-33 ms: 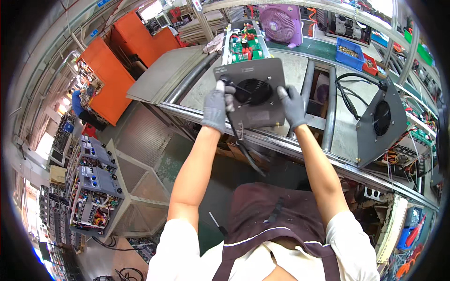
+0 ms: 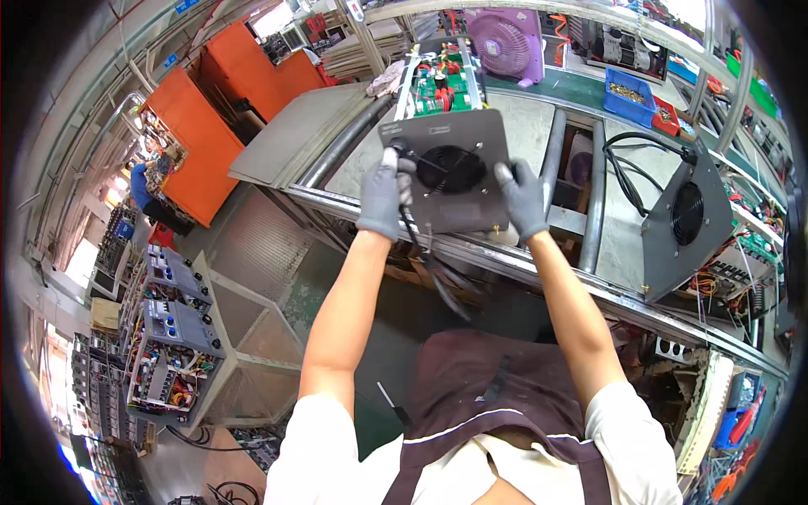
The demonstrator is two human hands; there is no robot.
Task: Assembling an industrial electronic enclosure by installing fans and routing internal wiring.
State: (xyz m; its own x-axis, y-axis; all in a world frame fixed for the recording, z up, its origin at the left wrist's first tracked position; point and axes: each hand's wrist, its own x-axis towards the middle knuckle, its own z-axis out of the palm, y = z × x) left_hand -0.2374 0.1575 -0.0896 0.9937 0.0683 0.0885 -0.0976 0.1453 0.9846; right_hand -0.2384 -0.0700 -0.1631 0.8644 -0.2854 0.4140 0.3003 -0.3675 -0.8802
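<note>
A dark grey metal panel (image 2: 438,213) with a round black fan grille (image 2: 451,170) stands tilted at the near end of an open machine chassis (image 2: 442,82) with green circuit boards. My left hand (image 2: 381,198), in a grey glove, is closed at the panel's left edge, around the black power cable (image 2: 407,220) where it enters the panel. The cable hangs down past the bench edge. My gloved right hand (image 2: 525,200) grips the panel's right edge, thumb on the front face; its other fingers are partly hidden.
On the right stands a second fan panel (image 2: 686,219) on a wired chassis, its black cable (image 2: 619,172) looped beside it. Steel rollers (image 2: 592,202) cross the bench. Behind are a purple fan (image 2: 505,46) and a blue bin (image 2: 629,94) of small parts. A person (image 2: 150,198) works far left.
The panel has shifted slightly left and down with both hands on it. The hanging end of the cable has swung a little to the left.
</note>
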